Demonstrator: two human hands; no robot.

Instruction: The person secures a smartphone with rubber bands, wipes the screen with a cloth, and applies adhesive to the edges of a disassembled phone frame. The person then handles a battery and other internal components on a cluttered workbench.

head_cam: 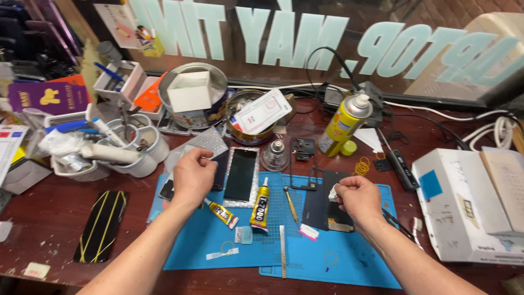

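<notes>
My left hand (192, 177) rests over a dark phone part at the upper left of the blue work mat (229, 240), with its fingers pinching a thin clear film. My right hand (357, 198) pinches a small white wad against a black phone screen (322, 205) lying on the mat. Between the hands lies a phone panel with a silver frame (240, 176). A yellow glue tube (261, 206) and a smaller tube (222, 213) lie on the mat beside it.
A yellow spray can (341, 124) stands behind the mat. Round tins (192, 93) hold boxes and cards at the back. White cups with tools (123, 147) crowd the left. A white box (469, 202) sits at the right. A black phone with yellow bands (102, 224) lies at the left.
</notes>
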